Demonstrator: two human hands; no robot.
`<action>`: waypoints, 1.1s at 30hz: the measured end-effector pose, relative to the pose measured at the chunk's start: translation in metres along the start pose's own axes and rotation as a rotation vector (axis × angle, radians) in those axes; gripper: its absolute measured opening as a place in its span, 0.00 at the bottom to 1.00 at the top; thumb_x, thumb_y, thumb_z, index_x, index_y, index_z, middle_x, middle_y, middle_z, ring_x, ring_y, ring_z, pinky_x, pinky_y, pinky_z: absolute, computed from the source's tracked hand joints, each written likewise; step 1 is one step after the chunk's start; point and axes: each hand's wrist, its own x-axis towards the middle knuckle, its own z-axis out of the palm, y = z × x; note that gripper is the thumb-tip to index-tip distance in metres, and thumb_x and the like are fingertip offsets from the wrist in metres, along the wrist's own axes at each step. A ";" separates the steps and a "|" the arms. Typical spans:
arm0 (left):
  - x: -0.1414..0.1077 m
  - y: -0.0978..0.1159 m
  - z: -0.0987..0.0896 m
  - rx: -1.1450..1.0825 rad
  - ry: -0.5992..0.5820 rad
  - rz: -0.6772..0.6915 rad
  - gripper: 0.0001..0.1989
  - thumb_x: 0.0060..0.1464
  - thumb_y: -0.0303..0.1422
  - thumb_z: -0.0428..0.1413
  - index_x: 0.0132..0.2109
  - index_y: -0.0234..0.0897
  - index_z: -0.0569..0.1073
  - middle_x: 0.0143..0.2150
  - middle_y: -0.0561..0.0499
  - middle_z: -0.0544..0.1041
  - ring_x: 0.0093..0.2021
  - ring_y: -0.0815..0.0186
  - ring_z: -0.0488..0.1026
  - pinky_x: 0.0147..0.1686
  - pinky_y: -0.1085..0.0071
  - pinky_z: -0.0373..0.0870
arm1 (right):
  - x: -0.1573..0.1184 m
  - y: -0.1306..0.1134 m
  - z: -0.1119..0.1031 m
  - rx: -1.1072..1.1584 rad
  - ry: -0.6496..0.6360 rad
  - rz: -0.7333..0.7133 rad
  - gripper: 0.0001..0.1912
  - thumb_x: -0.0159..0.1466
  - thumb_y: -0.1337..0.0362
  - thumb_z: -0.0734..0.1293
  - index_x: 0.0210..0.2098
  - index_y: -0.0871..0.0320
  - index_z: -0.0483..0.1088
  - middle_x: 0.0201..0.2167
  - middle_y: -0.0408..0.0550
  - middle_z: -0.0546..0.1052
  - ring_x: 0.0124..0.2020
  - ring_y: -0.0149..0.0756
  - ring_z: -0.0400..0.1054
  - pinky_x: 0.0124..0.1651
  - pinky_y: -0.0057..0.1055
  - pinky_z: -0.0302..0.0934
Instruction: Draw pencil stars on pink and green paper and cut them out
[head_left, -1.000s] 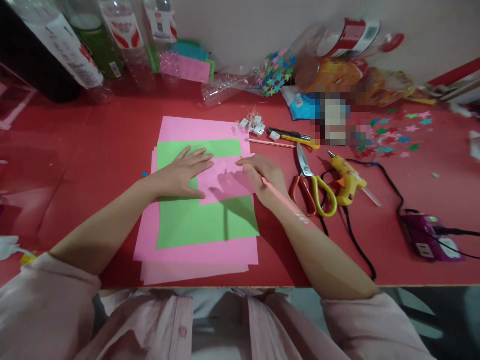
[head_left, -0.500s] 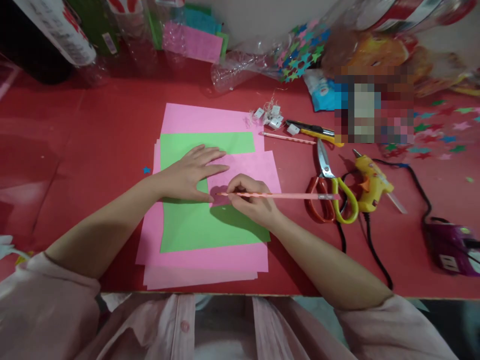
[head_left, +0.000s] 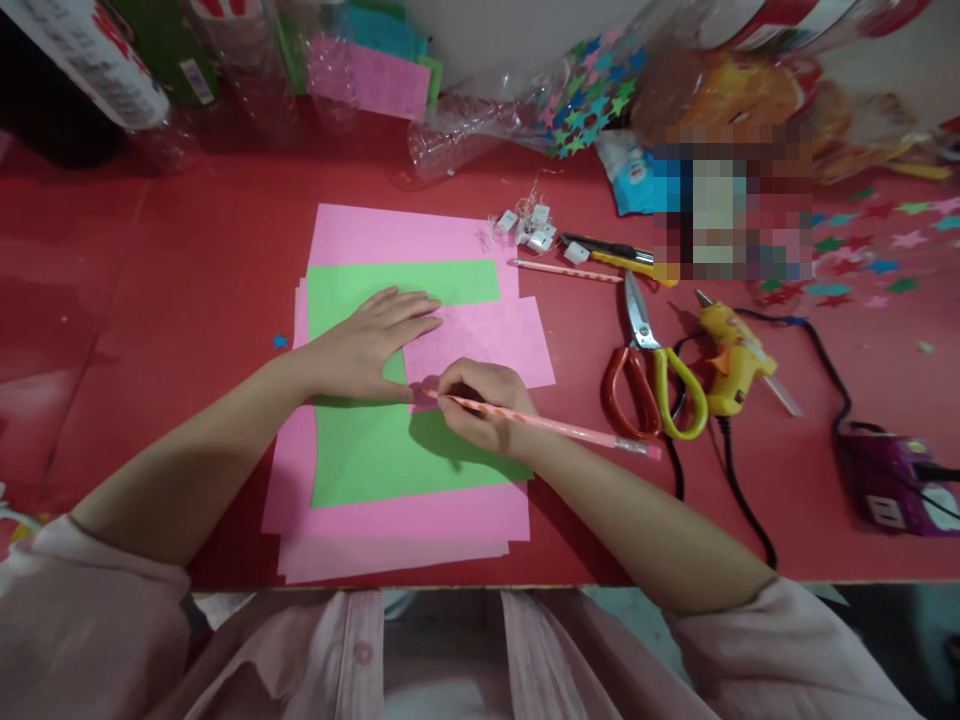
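Pink patterned pencil point(head_left: 555, 427) sits pinched in the right hand point(head_left: 487, 400), its tip now just beyond those fingers, near a corner of the small pink paper rectangle point(head_left: 487, 340), seemingly in marking position, while the left hand point(head_left: 360, 350), grasping nothing, spreads flat beside it over the larger green paper sheet point(head_left: 352, 455).

The left hand point(head_left: 367, 345) lies palm down with its fingers spread and pointing to the right, the thumb stretched out lower down, and the left forearm point(head_left: 202, 445) slants up to it from the lower left. The right hand point(head_left: 484, 405) is closed in a writing grip, fingers curled and thumb and forefinger pinched, the right forearm point(head_left: 637, 510) angling in from the lower right. Both forearms are bare below pale pink sleeves point(head_left: 97, 620), and the hands are near each other.
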 end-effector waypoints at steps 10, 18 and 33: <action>0.000 -0.001 0.000 0.016 -0.008 0.009 0.36 0.53 0.44 0.58 0.66 0.38 0.61 0.72 0.40 0.55 0.71 0.49 0.48 0.70 0.47 0.39 | 0.005 0.002 0.000 0.069 0.009 0.074 0.06 0.57 0.67 0.63 0.24 0.55 0.62 0.20 0.38 0.67 0.23 0.25 0.57 0.27 0.26 0.50; 0.000 -0.002 -0.001 -0.002 -0.019 0.022 0.35 0.52 0.43 0.58 0.65 0.37 0.62 0.72 0.40 0.54 0.71 0.47 0.48 0.69 0.46 0.38 | 0.008 0.004 -0.005 0.111 -0.073 0.043 0.05 0.57 0.67 0.63 0.25 0.56 0.63 0.21 0.38 0.67 0.23 0.25 0.56 0.26 0.26 0.50; 0.001 -0.003 -0.001 -0.005 0.014 0.045 0.31 0.57 0.44 0.53 0.65 0.37 0.64 0.71 0.39 0.57 0.71 0.49 0.50 0.69 0.46 0.40 | 0.008 0.003 -0.003 0.086 -0.055 0.040 0.05 0.57 0.67 0.63 0.25 0.56 0.62 0.21 0.37 0.66 0.23 0.26 0.57 0.27 0.27 0.49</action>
